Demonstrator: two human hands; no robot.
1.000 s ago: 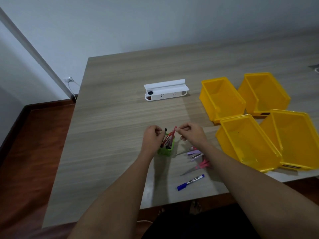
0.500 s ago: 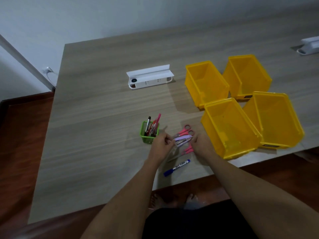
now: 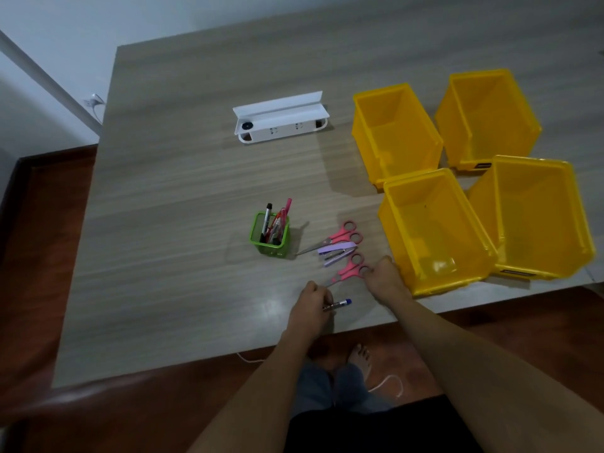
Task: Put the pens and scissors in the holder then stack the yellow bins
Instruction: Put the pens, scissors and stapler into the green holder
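Left hand (image 3: 309, 307) curled around the blue-capped marker (image 3: 338, 304) near the table's (image 3: 170, 207) front edge, cap poking out rightward. Right hand (image 3: 382, 279) closed on the nearer pink scissors (image 3: 348, 273) at the handle loops, apparently pinching. Green holder (image 3: 270, 235) upright, pens inside. Four yellow bins (image 3: 434, 230) unstacked at right.

Single head-worn wide-angle view, looking forward and steeply down; table (image 3: 183, 197) near, hands close below
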